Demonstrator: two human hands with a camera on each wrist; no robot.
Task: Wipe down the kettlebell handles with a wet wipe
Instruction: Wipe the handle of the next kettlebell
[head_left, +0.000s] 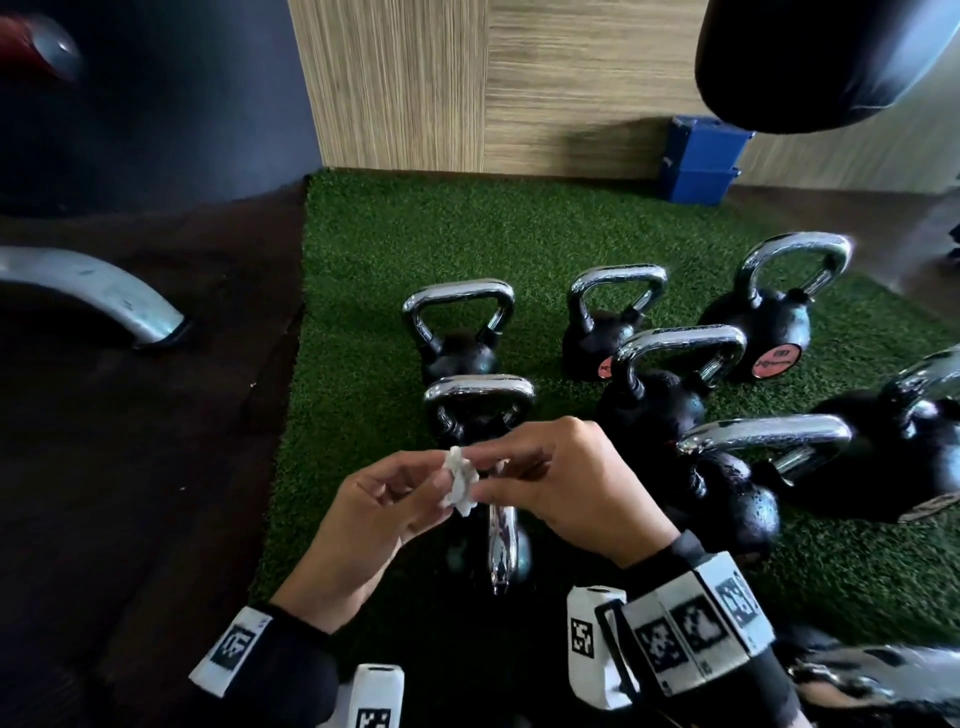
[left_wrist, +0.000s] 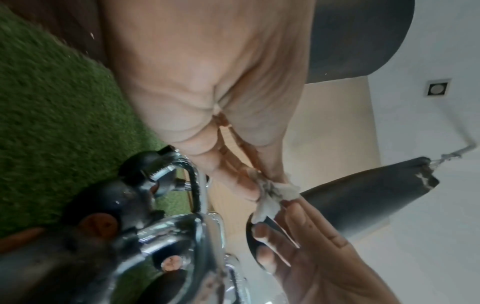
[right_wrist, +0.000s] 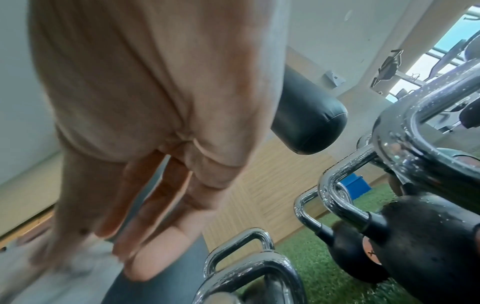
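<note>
my left hand (head_left: 382, 506) and right hand (head_left: 558, 483) meet above the green turf (head_left: 363, 249), both pinching a small crumpled white wet wipe (head_left: 460, 482) between fingertips and thumbs, so each grip is closed on the wipe. it hangs in the air, touching no handle. directly under it stands a kettlebell (head_left: 501, 545) with its chrome handle end-on to me. just beyond is another kettlebell handle (head_left: 479, 388), and more black kettlebells (head_left: 769, 322) stand to the right.

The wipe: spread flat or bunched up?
Bunched up. The wipe is a crumpled wad pinched between the left hand and right hand, above the kettlebells.
</note>
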